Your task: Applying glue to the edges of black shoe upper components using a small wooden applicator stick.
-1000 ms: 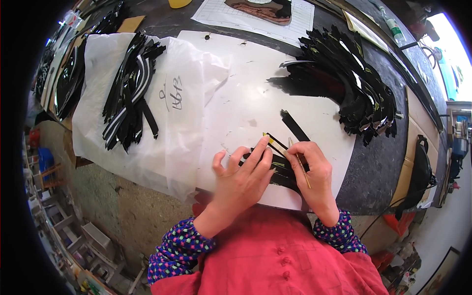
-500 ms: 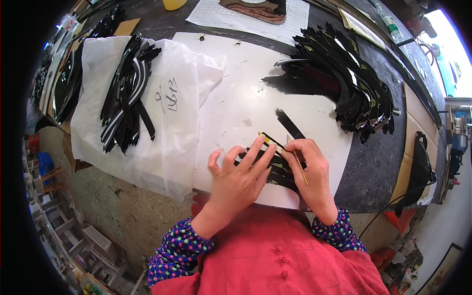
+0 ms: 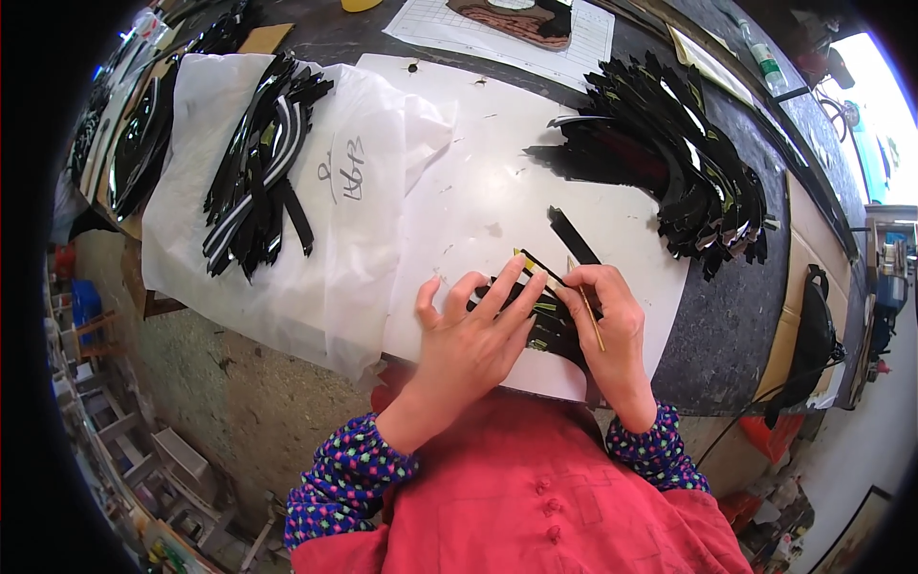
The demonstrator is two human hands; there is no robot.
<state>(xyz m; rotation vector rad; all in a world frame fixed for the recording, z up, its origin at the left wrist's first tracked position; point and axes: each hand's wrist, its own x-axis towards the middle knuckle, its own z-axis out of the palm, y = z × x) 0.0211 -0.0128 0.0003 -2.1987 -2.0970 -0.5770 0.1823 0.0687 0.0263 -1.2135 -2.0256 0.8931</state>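
My left hand [image 3: 475, 330] lies flat with fingers spread on a small stack of black cut pieces [image 3: 547, 323] near the front edge of a white sheet [image 3: 497, 182]. My right hand [image 3: 612, 320] grips a thin yellowish stick [image 3: 585, 306] like a pen, its tip on a narrow black strip [image 3: 572, 236] that slants up from the stack. A yellow edge shows on the piece under my fingertips.
A large fan of black cut pieces [image 3: 669, 163] lies at the right back. A bundle of black and white strips [image 3: 256, 163] rests on a white plastic bag [image 3: 325, 249] at the left. More glossy black parts [image 3: 134, 134] sit far left. A black bag [image 3: 813, 344] hangs off the table's right edge.
Both hands have stayed on the stack; the left fingers shifted slightly and the stick's angle changed a little. Nothing else has moved.
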